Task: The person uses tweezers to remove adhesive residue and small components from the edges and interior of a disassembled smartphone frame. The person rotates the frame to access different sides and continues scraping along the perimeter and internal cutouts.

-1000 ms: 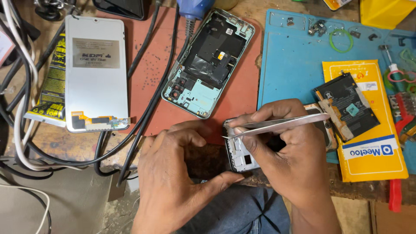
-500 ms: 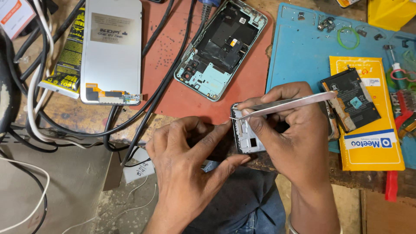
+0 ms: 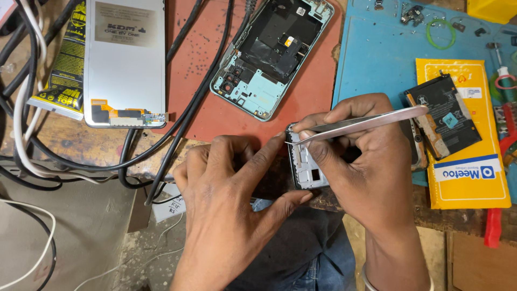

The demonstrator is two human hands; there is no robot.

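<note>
Around my hands the bench is crowded. An opened phone body (image 3: 271,56) lies on the red mat (image 3: 199,64) above me, tilted so its long axis runs from lower left to upper right, circuit side up. To its left a silver display panel (image 3: 125,59) lies face down with its orange flex cable at the near end, beside a yellow-and-black glue tube (image 3: 62,64). Black cables (image 3: 177,134) cross the mat's edge and run down past my left wrist. On my right a blue mat (image 3: 377,59) carries a green ring (image 3: 440,33), small screws and a yellow packet (image 3: 463,134) with a black phone battery (image 3: 442,116) resting on it, well apart from my work.

My left hand (image 3: 231,199) steadies a small grey phone frame (image 3: 304,164) at the table's near edge — forefinger stretched along its top, thumb pressed under its lower corner. The frame stands roughly upright in view, long axis running away from me, and my fingers cover much of it on both sides.

My right hand (image 3: 366,167) pinches a pair of steel tweezers (image 3: 358,125) between thumb and fingers. The tweezers lie almost level, tips pointing left and touching the frame's upper left corner — the rear end points right, towards the battery. Whether the tips grip anything, I cannot tell.
</note>
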